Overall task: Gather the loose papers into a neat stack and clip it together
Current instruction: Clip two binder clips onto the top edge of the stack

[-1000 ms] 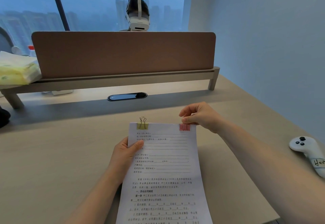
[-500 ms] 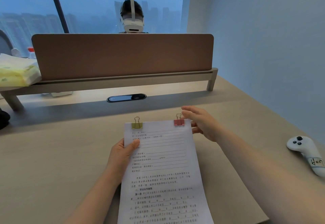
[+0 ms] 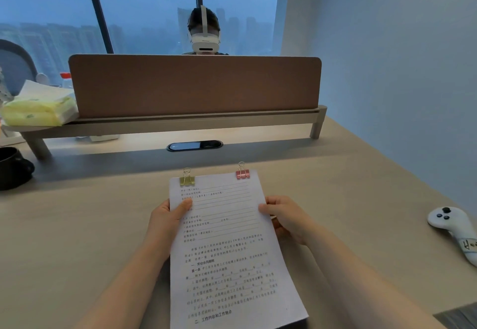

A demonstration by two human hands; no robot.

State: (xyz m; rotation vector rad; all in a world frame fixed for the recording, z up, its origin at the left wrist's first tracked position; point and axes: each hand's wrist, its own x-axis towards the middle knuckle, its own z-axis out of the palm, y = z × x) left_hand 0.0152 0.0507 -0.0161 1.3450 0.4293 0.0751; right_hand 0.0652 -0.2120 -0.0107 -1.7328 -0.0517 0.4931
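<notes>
A stack of papers (image 3: 227, 246) was held above a beige desk (image 3: 77, 238) by both hands, its printed top sheet facing upward and its far edge pointing toward a brown divider panel (image 3: 196, 85). The left hand (image 3: 165, 222) was closed on the left edge of the stack, with the thumb laid on the top sheet and the fingers hidden beneath. The right hand (image 3: 286, 220) was closed on the right edge in the same manner, thumb on top and fingers curled under the sheets. Two binder clips were seen fastened to the far edge of the stack: a gold clip (image 3: 187, 179) near the left corner and a pink clip (image 3: 242, 173) near the right corner, each with a wire handle standing upright. The sheets appeared aligned at the clipped edge; the near end of the stack ran out of the frame.

A white controller (image 3: 454, 228) was lying on the desk well to the right of the stack, apart from it. A dark mug (image 3: 13, 168) was placed at the left edge of the desk. A pack of tissues (image 3: 38, 111) was resting on the shelf (image 3: 180, 122) at the foot of the divider panel, and an oval cable port (image 3: 195, 145) was set into the desk below it. A person wearing a white headset (image 3: 204, 40) was seated behind the panel, before a window (image 3: 144, 8).
</notes>
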